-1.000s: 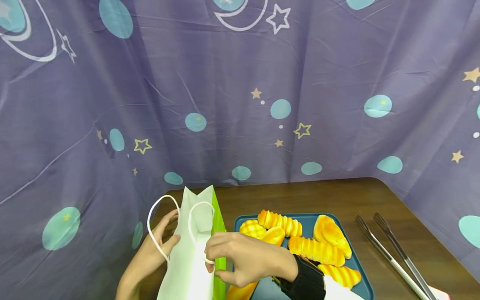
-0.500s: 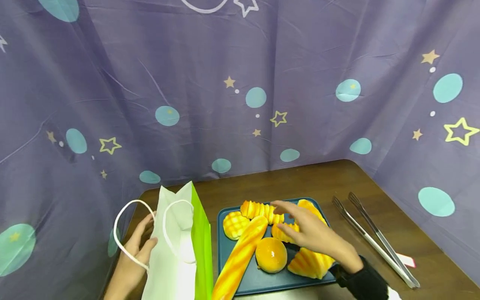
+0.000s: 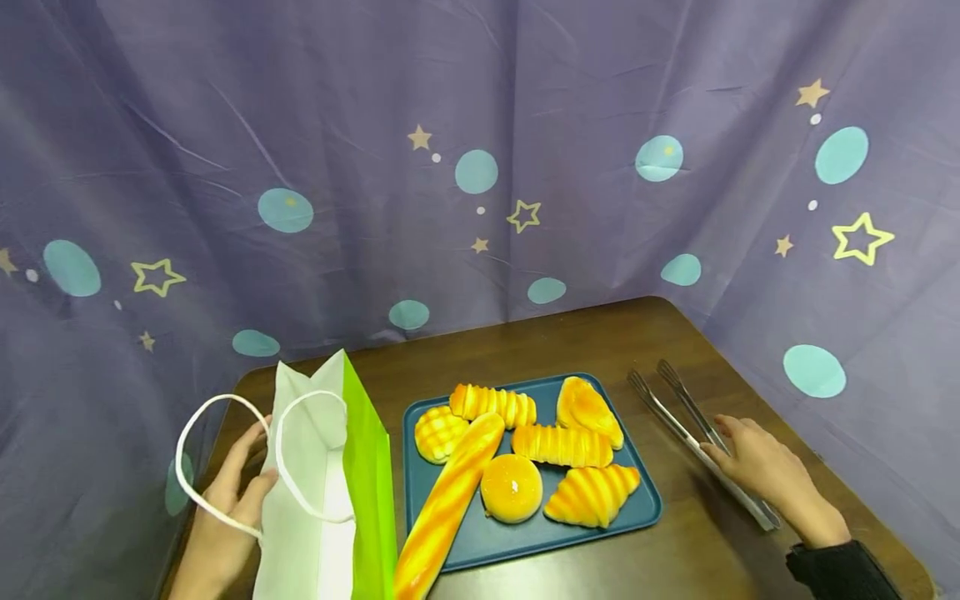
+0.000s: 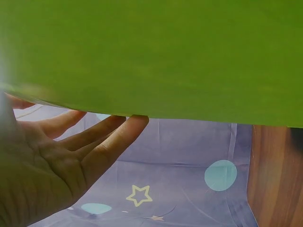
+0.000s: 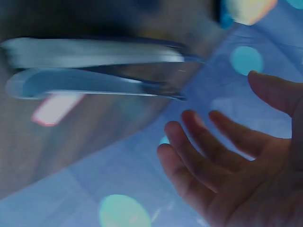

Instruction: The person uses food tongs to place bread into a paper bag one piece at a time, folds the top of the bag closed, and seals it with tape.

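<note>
Our right hand [image 3: 772,471] has crossed over the tray [image 3: 480,542] of breads [image 3: 562,446] to the tongs [image 5: 102,54] on the bench [image 3: 420,367]; spread and empty, it apparently turns our work towards them. Our left hand [image 3: 221,542], fingers extended, touches the upright bag [image 3: 363,500] left of the tray.

Head view: forward-down over table [image 3: 540,350]. Wrist views close; left shares bag [image 3: 369,500], right tongs [image 5: 104,53], with head.

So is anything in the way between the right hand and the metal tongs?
Nothing visible. The right hand is over the tongs, with no object between its fingers and them; the blue tray lies off to the left.
</note>
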Demonstrator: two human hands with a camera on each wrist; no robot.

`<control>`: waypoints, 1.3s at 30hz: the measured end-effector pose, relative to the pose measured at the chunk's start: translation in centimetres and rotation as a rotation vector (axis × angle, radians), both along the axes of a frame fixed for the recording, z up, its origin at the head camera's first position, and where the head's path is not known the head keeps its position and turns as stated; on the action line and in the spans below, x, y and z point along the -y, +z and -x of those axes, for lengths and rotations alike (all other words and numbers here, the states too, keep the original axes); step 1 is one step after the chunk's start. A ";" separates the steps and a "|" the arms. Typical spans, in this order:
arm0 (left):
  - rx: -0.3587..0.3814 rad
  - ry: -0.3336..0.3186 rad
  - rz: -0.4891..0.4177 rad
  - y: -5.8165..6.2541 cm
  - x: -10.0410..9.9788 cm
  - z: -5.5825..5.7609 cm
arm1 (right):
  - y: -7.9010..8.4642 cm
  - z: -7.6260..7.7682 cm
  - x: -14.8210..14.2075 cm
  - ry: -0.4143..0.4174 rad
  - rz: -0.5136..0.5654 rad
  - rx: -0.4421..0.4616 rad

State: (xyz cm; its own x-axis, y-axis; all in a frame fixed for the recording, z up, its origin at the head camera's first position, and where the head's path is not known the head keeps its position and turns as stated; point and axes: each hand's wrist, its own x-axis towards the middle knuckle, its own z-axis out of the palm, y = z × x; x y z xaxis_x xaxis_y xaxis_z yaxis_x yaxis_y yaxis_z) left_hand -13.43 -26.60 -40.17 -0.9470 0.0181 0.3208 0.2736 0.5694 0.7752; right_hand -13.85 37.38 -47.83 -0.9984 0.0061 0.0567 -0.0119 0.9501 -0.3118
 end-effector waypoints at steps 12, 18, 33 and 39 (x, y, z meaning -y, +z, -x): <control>-0.029 0.004 -0.022 -0.3 0.3 0.2 | -3.7 -0.1 -0.4 -0.038 -0.043 0.135; -0.055 0.001 -0.055 -0.4 0.4 0.0 | -4.5 0.4 0.2 -0.076 -0.026 0.125; -0.079 -0.001 -0.047 0.0 -0.2 0.1 | 0.0 -2.4 1.6 -0.085 0.306 0.204; -0.063 0.006 -0.040 0.2 -0.2 0.0 | 2.6 -4.9 3.2 0.148 0.621 0.335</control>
